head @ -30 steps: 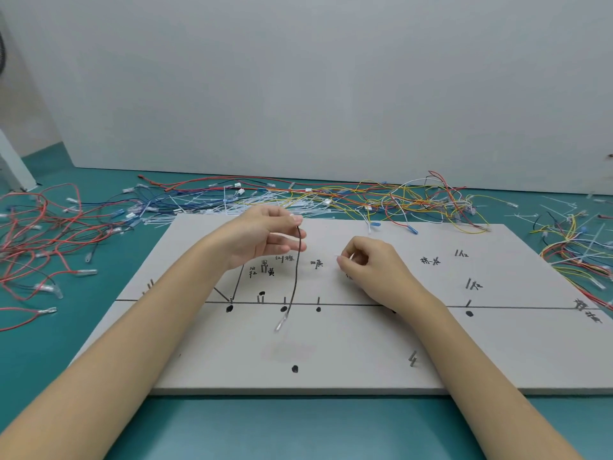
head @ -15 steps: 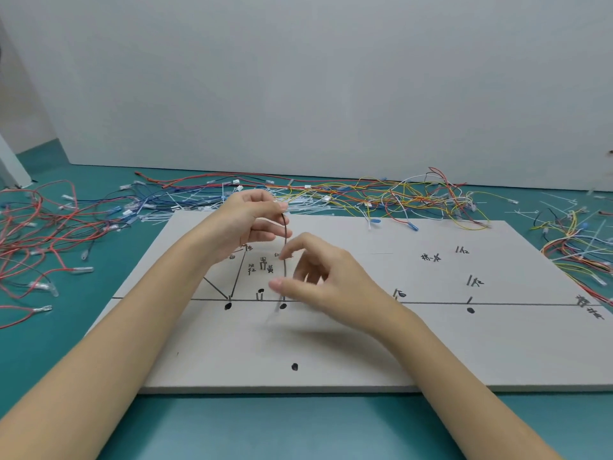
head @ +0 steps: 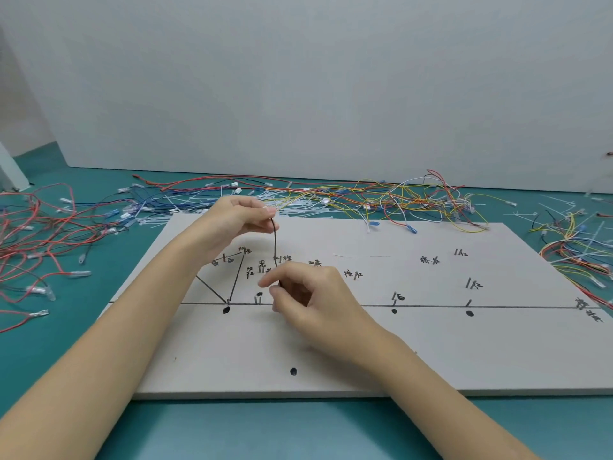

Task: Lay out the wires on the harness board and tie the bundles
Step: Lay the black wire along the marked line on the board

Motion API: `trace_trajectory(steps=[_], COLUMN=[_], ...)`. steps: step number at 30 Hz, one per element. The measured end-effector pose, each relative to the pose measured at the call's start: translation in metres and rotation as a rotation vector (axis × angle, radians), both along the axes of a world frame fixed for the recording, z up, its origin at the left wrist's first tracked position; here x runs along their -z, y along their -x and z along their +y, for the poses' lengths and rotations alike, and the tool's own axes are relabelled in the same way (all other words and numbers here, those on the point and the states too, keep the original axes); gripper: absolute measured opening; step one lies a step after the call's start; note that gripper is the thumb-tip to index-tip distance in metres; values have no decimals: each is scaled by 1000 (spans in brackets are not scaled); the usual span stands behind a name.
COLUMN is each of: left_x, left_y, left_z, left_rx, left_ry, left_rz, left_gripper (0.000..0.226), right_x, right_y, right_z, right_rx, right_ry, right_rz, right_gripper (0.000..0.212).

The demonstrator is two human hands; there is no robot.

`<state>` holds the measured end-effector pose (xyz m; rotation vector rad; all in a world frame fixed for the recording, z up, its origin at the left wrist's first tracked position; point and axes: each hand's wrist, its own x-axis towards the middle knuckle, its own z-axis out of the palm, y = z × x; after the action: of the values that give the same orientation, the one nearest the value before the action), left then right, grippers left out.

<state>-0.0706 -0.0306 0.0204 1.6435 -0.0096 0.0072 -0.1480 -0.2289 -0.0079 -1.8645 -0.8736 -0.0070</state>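
Since half a second ago the right hand [head: 311,300] has been lowered slightly along the thin black wire [head: 275,242], its thumb and forefinger now pinched on the wire's lower part just above the drawn horizontal line, where earlier the fingers were spread. The left hand [head: 232,224] is held as before, the wire's upper end pinched between thumb and fingertips above the far part of the board.

In the head view, the wire is seen stretched nearly upright between the two hands, over the flat white harness board [head: 431,353] marked with black lines, dots and handwritten labels. The board is laid on a teal tabletop [head: 298,429]. Loose red wires [head: 36,234] are scattered at the left, and a tangle of yellow, red and white wires [head: 414,200] lies beyond the board's far edge.
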Motion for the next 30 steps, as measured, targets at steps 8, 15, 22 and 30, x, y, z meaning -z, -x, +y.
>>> trace_trajectory(steps=[8, 15, 22, 30], left_x=[3, 5, 7, 6], left_y=[-2, 3, 4, 6], left_z=[12, 15, 17, 15], left_rx=[-63, 50, 181, 232], left_ry=[-281, -553, -718, -760], left_rz=[51, 60, 66, 101], left_gripper=[15, 5, 7, 10], right_x=[-5, -1, 4, 1], right_y=[13, 25, 31, 34], right_z=[3, 9, 13, 14], right_rx=[-24, -83, -134, -152], right_ry=[154, 284, 321, 319], right_rz=[-221, -398, -411, -404], right_gripper=[23, 21, 18, 17])
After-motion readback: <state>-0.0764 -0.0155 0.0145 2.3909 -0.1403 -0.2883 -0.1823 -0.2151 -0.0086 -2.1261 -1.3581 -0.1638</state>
